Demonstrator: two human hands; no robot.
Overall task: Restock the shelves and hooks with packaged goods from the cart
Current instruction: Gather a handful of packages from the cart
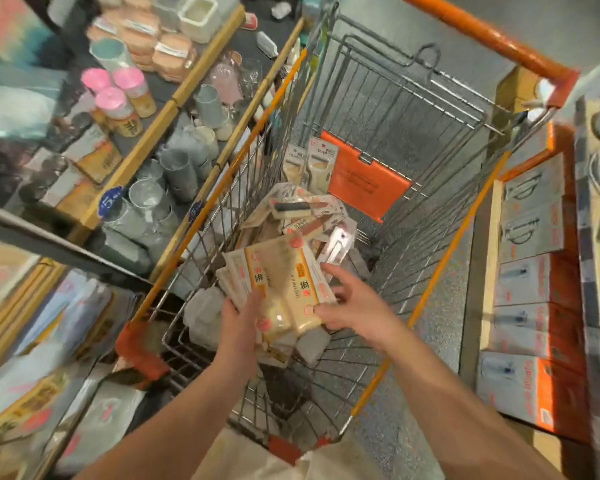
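Fingers of the left hand (241,318) curl round the near-left end of a stack of flat packs (284,282), thumb on top, holding it up above the cart (426,188) basket. Right hand (347,306) is spread and holds nothing; its fingertips touch or nearly touch the stack's right edge, and blur keeps me from saying which.

The stack's long axis runs from near-left to far-right, so the free right hand sits just beside the unsupported end. I judge the next move to be that hand closing on the right edge to steady or split off packs; it is already the nearer one.

More carded goods (309,209) lie loose deeper in the basket, beyond the stack. Shelves (174,98) stand to the left, close beside the cart.
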